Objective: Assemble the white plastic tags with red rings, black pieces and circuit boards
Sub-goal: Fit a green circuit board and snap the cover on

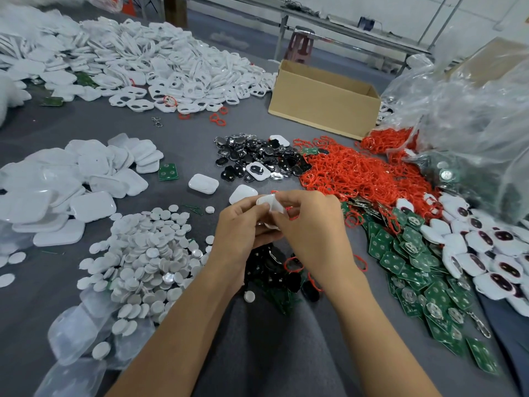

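My left hand [239,224] and my right hand [309,224] meet over the middle of the grey table, both gripping one white plastic tag [270,202]. A red ring [292,213] pokes out under my right fingers at the tag's edge. Red rings [357,173] lie heaped to the right. Black pieces [257,159] sit in a pile beyond my hands, and more lie under my wrists. Green circuit boards [415,267] spread at the right. Tags with black pieces fitted [486,253] lie at the far right.
White tag shells [71,190] are stacked at left, white round discs [148,253] at lower left, white frames [171,67] at the back. A cardboard box [323,104] stands behind the rings. Clear plastic bags [472,124] bulge at right.
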The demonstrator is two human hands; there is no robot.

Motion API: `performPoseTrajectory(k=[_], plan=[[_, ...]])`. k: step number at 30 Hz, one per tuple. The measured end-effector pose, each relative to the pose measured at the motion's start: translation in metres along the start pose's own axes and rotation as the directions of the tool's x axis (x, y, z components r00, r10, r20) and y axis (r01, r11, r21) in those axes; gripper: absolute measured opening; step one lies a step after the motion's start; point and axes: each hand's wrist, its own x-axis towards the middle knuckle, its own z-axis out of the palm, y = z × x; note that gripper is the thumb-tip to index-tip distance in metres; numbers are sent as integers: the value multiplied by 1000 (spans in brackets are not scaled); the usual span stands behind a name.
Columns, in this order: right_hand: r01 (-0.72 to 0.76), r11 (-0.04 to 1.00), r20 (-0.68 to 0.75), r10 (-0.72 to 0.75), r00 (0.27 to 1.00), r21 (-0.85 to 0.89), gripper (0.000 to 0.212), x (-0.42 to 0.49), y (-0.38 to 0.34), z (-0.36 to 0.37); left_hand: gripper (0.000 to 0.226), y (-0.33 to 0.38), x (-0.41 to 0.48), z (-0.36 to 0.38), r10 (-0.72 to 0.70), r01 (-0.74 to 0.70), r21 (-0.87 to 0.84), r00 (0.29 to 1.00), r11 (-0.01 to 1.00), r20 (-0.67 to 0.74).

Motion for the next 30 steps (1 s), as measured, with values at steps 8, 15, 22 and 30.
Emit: performPoseTrajectory(k=[8,15,22,30], plan=[[-72,947,125,34,992,313,37,5,13,-19,22,0,-1,0,46,-45,-9,998,999,50],[-155,860,172,80,982,486,40,6,21,-24,26,-4,-5,5,103,-110,57,987,992,120],[-121,846,133,59,989,520,26,8,23,-21,25,-5,-3,4,95,-93,-22,988,995,121],[-282,697,293,108,950,659,16,8,28,-23,25,-7,-3,7,101,-100,-16,981,995,168]])
